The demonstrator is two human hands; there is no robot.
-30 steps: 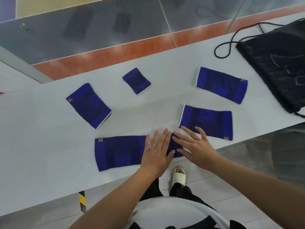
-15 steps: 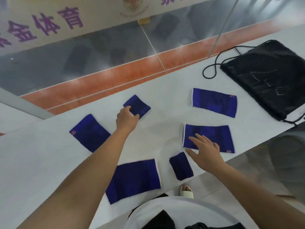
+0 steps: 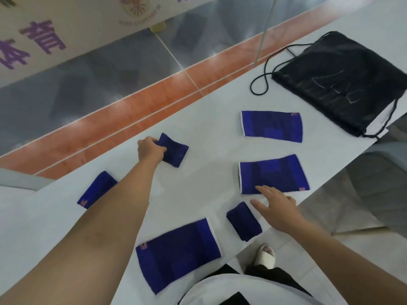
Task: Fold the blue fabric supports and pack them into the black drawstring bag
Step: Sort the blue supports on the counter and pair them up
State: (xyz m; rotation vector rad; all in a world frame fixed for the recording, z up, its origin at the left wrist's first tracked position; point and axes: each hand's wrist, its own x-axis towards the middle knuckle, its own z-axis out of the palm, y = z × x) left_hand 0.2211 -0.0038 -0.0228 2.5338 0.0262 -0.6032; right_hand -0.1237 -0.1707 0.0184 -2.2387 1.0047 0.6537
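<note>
Best to keep the left hand [image 3: 152,150] curled tight round the small folded support [image 3: 175,150] at the far side of the white table [image 3: 198,190] to hold the fold shut, then swing it right toward the black drawstring bag [image 3: 343,84] lying flat at the far right end. Leave the right hand [image 3: 278,206] as is, fingers straight and spread, gripping nothing, tips at the near edge of a flat support [image 3: 273,172], just beside a second folded support [image 3: 244,221]. Stretchy-looking deep blue knit, rectangular with white-trimmed ends and tiny orange logos, likely springy, so press creases firmly; thin, matte, crinkly-looking bag.
</note>
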